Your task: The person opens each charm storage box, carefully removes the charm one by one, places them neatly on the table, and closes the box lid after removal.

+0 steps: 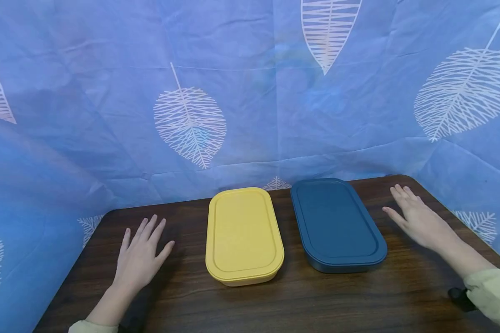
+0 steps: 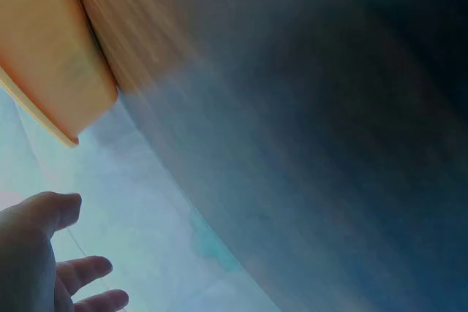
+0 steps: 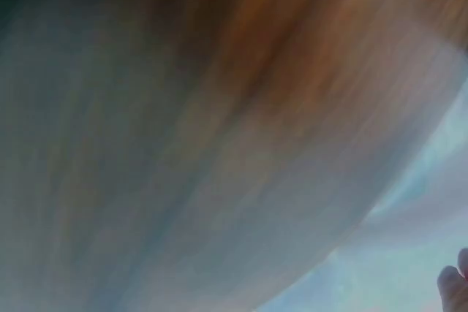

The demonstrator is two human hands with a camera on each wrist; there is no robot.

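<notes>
A yellow lidded box (image 1: 245, 233) lies on the dark wooden table (image 1: 291, 305), a little left of the blue lidded box (image 1: 337, 222). Both have rounded corners, and their lids cover whatever is inside. To the left of the yellow box is my left hand (image 1: 139, 261), fingers spread and touching neither box. My right hand (image 1: 421, 217) is on the far side of the blue box, also with extended fingers and nothing held. In the left wrist view, the side of the yellow box (image 2: 55, 42) shows beyond the thumb. Only fingertips (image 3: 451, 283) appear in the right wrist view.
Blue cloth (image 1: 241, 115) with white leaf prints hangs behind the table and along both sides. The table's back edge runs just behind the two boxes. A dark strap (image 1: 461, 299) sits at the right sleeve.
</notes>
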